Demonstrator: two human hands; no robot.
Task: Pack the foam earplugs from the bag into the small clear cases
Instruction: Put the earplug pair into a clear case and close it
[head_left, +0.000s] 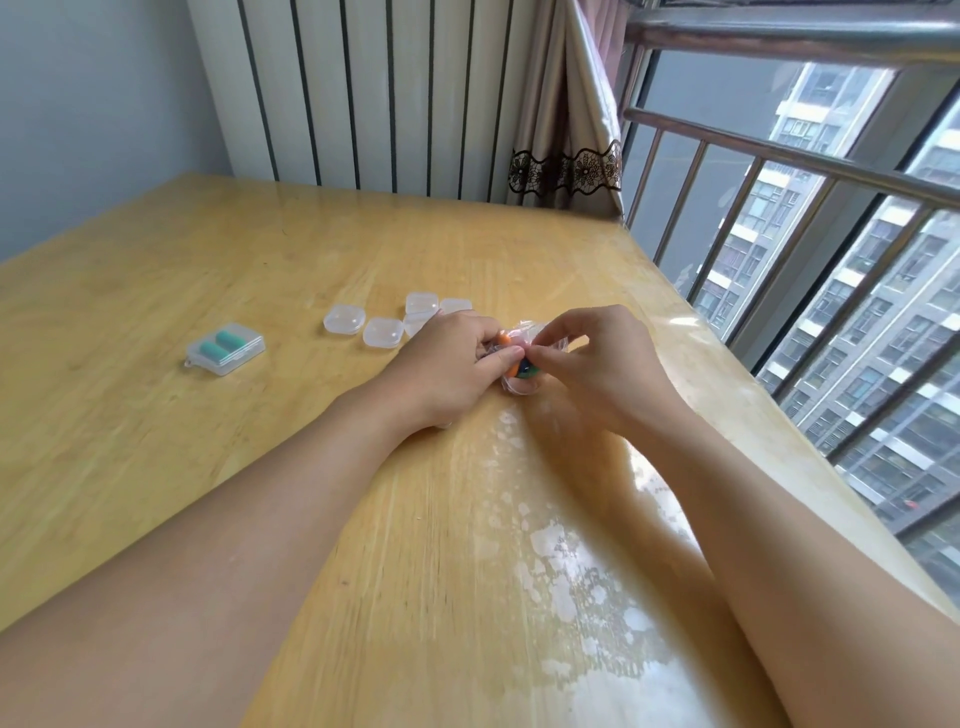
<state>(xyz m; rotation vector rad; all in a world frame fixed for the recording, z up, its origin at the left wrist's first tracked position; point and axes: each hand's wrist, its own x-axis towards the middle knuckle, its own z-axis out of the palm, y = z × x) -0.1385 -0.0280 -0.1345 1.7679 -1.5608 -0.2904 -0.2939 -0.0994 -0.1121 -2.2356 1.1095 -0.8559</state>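
From the head camera, both bare forearms reach out over a glossy pale wooden table (218, 249). The left hand (447, 364) and the right hand (592, 358) meet at a small crinkled clear plastic bag (519, 387) lying on the table between them. The left thumb and curled fingers pinch the bag's near-left edge; the right thumb and forefinger pinch its top edge just beside the left thumb tip. Inside the bag, right under those fingertips, show colourful foam earplugs (503, 340), orange and dark green among them; how many cannot be told.

Just beyond the left fingers lies a cluster of small clear square plastic cases (383, 332), lids closed, some partly hidden by the knuckles. Well to the left of the left hand sits a clear rectangular case holding two teal foam earplugs (226, 347) side by side.
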